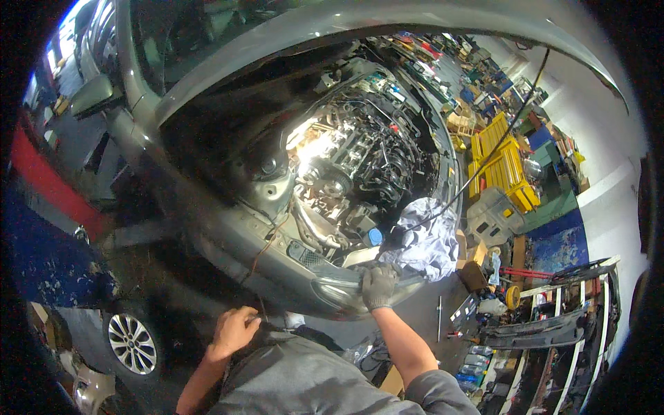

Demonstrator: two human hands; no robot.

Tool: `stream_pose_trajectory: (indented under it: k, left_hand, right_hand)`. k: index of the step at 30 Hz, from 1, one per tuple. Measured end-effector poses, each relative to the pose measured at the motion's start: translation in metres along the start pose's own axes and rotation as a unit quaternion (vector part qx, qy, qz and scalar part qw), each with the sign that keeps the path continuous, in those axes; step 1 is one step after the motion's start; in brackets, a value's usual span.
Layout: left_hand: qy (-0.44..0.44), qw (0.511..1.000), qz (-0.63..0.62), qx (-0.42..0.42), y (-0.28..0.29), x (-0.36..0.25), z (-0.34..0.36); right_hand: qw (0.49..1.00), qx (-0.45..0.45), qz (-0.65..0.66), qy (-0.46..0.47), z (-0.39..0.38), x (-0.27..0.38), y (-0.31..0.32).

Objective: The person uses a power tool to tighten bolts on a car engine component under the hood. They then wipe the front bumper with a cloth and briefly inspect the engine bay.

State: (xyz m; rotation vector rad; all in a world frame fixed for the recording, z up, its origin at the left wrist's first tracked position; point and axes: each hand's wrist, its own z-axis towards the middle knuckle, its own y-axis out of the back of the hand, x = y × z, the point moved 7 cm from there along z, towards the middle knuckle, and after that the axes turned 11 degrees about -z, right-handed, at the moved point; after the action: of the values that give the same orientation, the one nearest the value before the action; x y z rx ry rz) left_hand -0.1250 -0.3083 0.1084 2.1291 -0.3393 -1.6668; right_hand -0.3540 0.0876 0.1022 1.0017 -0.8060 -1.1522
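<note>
My left hand (235,332) is bare and held low in front of my body, beside the car's fender. Its fingers are curled in toward the thumb; what they hold, if anything, is too small to make out. My right hand (379,285) wears a grey glove and lies on the front corner of the car, at the inner end of the headlight (342,290). Its fingers rest over the edge. Just beyond it a crumpled pale cloth (425,242) covers part of the front edge. The opened engine (353,155) is brightly lit, with a blue cap (373,237) nearby.
The raised hood (277,52) arches overhead, with a thin prop rod (494,149) slanting down to the cloth. A brown cord (266,249) hangs over the fender. Yellow tool trays (501,162) stand to the right, above a rack of parts (546,332). A wheel (131,344) is lower left.
</note>
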Motion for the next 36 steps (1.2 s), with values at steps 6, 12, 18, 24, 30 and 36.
stream_pose_trajectory:
  k: [6, 12, 18, 24, 30, 36]
  left_hand:
    - [0.004, 1.000, 0.026, 0.007, 0.003, -0.012, 0.005]
    - [-0.001, 0.999, 0.034, 0.023, -0.001, -0.026, 0.013]
    - [-0.002, 0.999, 0.042, 0.033, -0.006, -0.040, 0.019]
    - [-0.034, 0.997, 0.062, 0.025, -0.010, -0.055, 0.024]
    - [-0.031, 0.997, 0.057, 0.030, -0.011, -0.076, 0.028]
    - [-0.047, 0.998, 0.049, 0.004, -0.004, -0.095, 0.039]
  right_hand:
    - [0.999, -0.026, 0.000, -0.021, -0.004, 0.001, 0.001]
    - [0.999, -0.031, 0.005, -0.043, -0.003, 0.001, 0.006]
    - [0.997, -0.005, 0.043, -0.060, -0.003, -0.001, 0.003]
    - [0.996, -0.078, 0.026, -0.035, -0.003, 0.003, 0.014]
    - [0.994, -0.012, 0.073, -0.076, -0.006, -0.002, 0.006]
    - [0.994, -0.039, 0.061, -0.082, -0.007, -0.004, -0.002]
